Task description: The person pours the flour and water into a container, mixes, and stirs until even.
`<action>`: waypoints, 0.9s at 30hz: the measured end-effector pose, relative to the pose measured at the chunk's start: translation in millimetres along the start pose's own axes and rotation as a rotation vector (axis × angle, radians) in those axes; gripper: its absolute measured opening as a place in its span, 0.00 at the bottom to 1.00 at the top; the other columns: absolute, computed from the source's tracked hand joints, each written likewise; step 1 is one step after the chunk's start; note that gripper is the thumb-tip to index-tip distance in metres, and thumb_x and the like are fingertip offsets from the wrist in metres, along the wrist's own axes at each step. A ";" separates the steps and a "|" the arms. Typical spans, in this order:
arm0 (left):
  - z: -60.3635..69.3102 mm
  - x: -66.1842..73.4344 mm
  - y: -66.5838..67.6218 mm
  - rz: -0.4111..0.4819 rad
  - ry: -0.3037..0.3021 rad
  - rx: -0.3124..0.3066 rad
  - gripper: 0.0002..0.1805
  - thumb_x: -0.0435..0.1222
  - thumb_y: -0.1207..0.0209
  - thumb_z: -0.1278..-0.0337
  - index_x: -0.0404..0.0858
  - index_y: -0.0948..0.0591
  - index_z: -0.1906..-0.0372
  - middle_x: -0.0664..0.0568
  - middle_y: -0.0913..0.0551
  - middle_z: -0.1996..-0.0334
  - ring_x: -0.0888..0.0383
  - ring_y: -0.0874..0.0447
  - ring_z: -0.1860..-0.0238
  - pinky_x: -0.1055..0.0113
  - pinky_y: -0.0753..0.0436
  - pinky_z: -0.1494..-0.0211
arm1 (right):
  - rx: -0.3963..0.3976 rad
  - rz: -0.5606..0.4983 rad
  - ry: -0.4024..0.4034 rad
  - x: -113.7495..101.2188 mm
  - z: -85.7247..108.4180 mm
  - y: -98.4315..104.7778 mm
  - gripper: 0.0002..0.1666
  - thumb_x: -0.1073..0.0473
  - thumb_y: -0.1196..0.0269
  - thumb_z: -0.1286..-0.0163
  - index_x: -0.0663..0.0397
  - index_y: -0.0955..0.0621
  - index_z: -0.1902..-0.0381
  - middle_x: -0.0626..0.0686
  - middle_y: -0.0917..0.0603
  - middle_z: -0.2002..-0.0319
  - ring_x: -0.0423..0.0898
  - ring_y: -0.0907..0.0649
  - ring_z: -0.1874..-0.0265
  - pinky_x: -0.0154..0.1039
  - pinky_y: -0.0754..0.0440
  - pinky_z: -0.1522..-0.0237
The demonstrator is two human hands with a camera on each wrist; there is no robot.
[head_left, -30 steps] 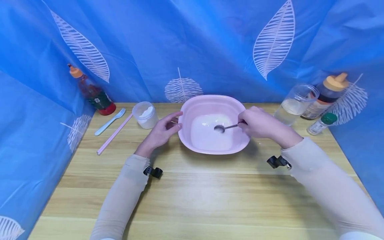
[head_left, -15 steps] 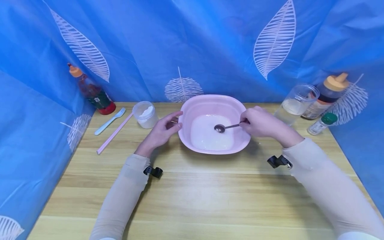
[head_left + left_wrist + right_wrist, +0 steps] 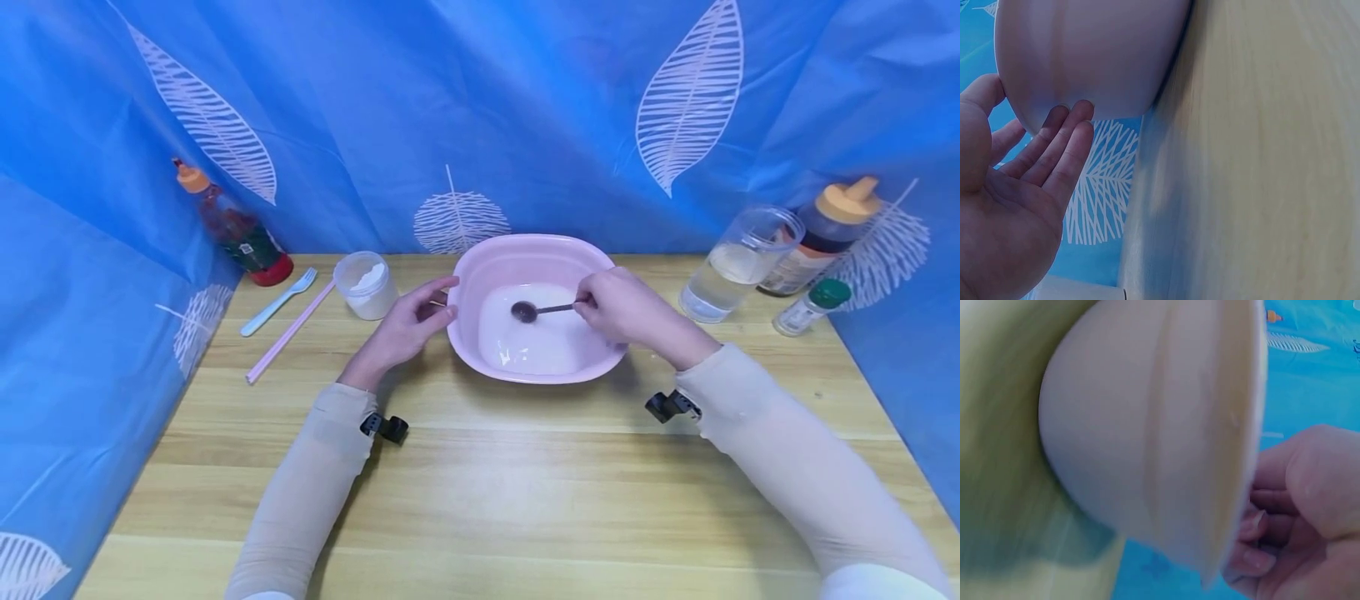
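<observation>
A pink basin (image 3: pixel 534 377) of white liquid stands in the middle of the table in the head view. My left hand (image 3: pixel 408 329) rests on its left side; in the left wrist view the thumb and fairly straight fingers (image 3: pixel 1063 147) touch the basin's rim and outer wall. Over the right rim, my right hand (image 3: pixel 626 307) pinches the handle of a small dark spoon (image 3: pixel 525 312). The spoon's bowl is at the white liquid; how deep it sits I cannot tell. In the right wrist view the basin wall (image 3: pixel 1129 425) hides the spoon, and the fingers are curled.
Left of the basin are a jar of white powder (image 3: pixel 366 287), a pink straw-like stick (image 3: pixel 288 333), a light-blue fork (image 3: pixel 277 304) and a red sauce bottle (image 3: pixel 240 233). To the right stand a clear cup of liquid (image 3: pixel 731 271), a dark sauce bottle (image 3: pixel 817 242) and a green-capped shaker (image 3: pixel 810 308).
My right hand and the spoon have moved left and slightly back within the basin. The left hand keeps its place on the rim.
</observation>
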State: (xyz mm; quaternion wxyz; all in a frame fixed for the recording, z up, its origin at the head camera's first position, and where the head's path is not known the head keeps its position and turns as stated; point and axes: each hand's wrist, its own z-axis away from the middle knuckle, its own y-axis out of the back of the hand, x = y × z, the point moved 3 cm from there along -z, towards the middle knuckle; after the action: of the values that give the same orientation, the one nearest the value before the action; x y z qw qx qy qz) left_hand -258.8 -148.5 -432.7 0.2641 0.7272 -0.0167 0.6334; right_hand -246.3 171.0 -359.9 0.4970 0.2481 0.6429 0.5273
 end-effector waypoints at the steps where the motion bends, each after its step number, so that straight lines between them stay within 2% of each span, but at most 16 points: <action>1: -0.2 0.0 0.3 -0.004 0.002 0.000 0.31 0.37 0.39 0.21 0.38 0.29 0.19 0.33 0.16 0.41 0.39 0.13 0.39 0.68 0.14 0.41 | 0.003 0.020 -0.015 3.7 2.2 3.9 0.10 0.64 0.37 0.24 0.64 0.10 0.61 0.56 0.10 0.68 0.51 0.15 0.69 0.47 0.14 0.62; 4: -1.0 -0.4 1.1 -0.011 0.003 0.002 0.31 0.37 0.40 0.21 0.38 0.30 0.19 0.33 0.16 0.41 0.39 0.13 0.39 0.67 0.14 0.41 | -0.012 0.053 -0.023 13.5 11.4 16.6 0.10 0.66 0.37 0.27 0.64 0.10 0.62 0.56 0.11 0.70 0.51 0.16 0.71 0.46 0.14 0.66; 7: -1.7 -1.0 1.5 -0.010 0.003 0.006 0.31 0.36 0.40 0.21 0.38 0.29 0.19 0.33 0.16 0.41 0.39 0.13 0.39 0.67 0.14 0.41 | -0.062 0.070 0.007 17.5 19.8 25.2 0.08 0.66 0.35 0.29 0.62 0.10 0.64 0.53 0.12 0.72 0.49 0.17 0.72 0.45 0.17 0.67; 10: -1.7 -0.6 0.7 0.000 0.004 0.007 0.31 0.36 0.40 0.21 0.37 0.30 0.19 0.33 0.16 0.41 0.39 0.13 0.39 0.68 0.14 0.40 | -0.124 0.043 0.044 13.8 22.3 22.8 0.06 0.65 0.33 0.28 0.59 0.09 0.65 0.49 0.14 0.73 0.46 0.19 0.73 0.42 0.20 0.66; 13: -1.5 -0.7 0.0 0.007 0.005 0.005 0.31 0.35 0.40 0.21 0.37 0.30 0.19 0.32 0.16 0.41 0.39 0.13 0.39 0.68 0.14 0.40 | -0.149 -0.014 0.073 5.5 16.2 11.0 0.06 0.64 0.32 0.27 0.58 0.10 0.65 0.48 0.15 0.75 0.43 0.20 0.75 0.39 0.20 0.68; 16: -1.1 -1.7 -0.6 0.009 0.005 0.007 0.31 0.35 0.40 0.21 0.36 0.30 0.19 0.32 0.16 0.40 0.39 0.13 0.39 0.68 0.14 0.40 | -0.107 -0.060 0.073 -1.7 5.3 -1.1 0.07 0.63 0.32 0.25 0.60 0.10 0.63 0.50 0.13 0.73 0.43 0.18 0.74 0.39 0.18 0.67; 19: -1.0 -2.4 -1.1 0.011 0.002 0.008 0.31 0.35 0.40 0.21 0.36 0.30 0.19 0.32 0.16 0.40 0.39 0.13 0.39 0.68 0.14 0.40 | -0.035 -0.051 0.024 -2.2 -2.8 -7.2 0.09 0.62 0.34 0.24 0.62 0.10 0.61 0.54 0.10 0.69 0.46 0.16 0.71 0.43 0.15 0.62; 24: -1.0 -2.6 -2.1 0.012 0.004 0.009 0.31 0.35 0.40 0.21 0.37 0.30 0.19 0.33 0.16 0.41 0.40 0.13 0.39 0.69 0.14 0.40 | 0.056 0.066 -0.106 7.1 -1.4 -1.1 0.12 0.62 0.38 0.24 0.65 0.11 0.60 0.59 0.11 0.68 0.54 0.15 0.70 0.49 0.15 0.65; 27: -0.7 -2.5 -1.5 0.009 0.004 0.014 0.31 0.35 0.40 0.21 0.37 0.30 0.19 0.33 0.16 0.41 0.40 0.13 0.39 0.69 0.14 0.41 | 0.082 0.134 -0.125 8.5 -1.4 2.3 0.12 0.62 0.40 0.25 0.64 0.12 0.63 0.59 0.14 0.72 0.56 0.17 0.72 0.51 0.17 0.67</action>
State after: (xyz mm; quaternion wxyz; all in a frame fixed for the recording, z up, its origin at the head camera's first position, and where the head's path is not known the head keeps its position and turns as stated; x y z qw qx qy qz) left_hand -259.4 -147.7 -435.5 0.2564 0.7278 -0.0149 0.6359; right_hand -251.3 178.4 -361.0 0.4891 0.3431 0.6139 0.5160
